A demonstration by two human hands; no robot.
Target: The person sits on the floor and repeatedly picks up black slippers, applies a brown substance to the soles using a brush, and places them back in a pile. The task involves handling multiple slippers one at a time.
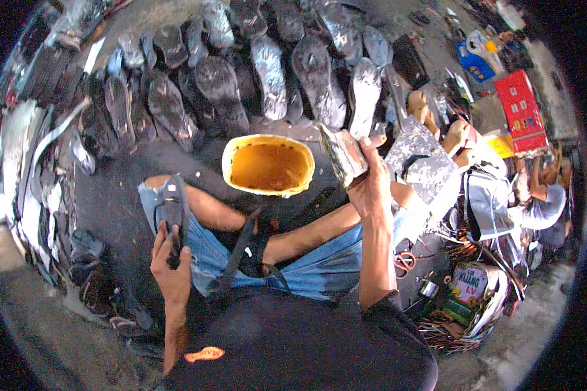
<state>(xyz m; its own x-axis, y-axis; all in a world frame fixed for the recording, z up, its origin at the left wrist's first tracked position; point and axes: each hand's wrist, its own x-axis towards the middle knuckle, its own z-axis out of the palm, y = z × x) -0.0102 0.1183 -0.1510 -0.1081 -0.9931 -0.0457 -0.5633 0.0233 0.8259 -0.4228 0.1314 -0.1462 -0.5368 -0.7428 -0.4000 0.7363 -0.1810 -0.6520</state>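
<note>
Over my left knee, my left hand (171, 264) is closed around a black sandal (172, 201), fingers wrapped at its lower end. My right hand (373, 179) grips a worn, grey-brown rectangular block-like object (346, 156), with the thumb along its edge; its exact kind is hard to make out. Between the hands and a little farther off stands a pale-rimmed, oval-shaped tub (227, 163) with amber liquid inside. The block-like object is to the right of the tub and apart from it. Beyond the tub lie rows of dark shoe soles (218, 88).
My crossed legs in blue jeans (326, 260) fill the near middle. At right are a patterned grey sheet (421, 156), red-handled scissors (405, 263), a red box (520, 111), a blue container (474, 60) and a round bin (486, 319) of scraps. Cut strips (29, 182) pile up at left.
</note>
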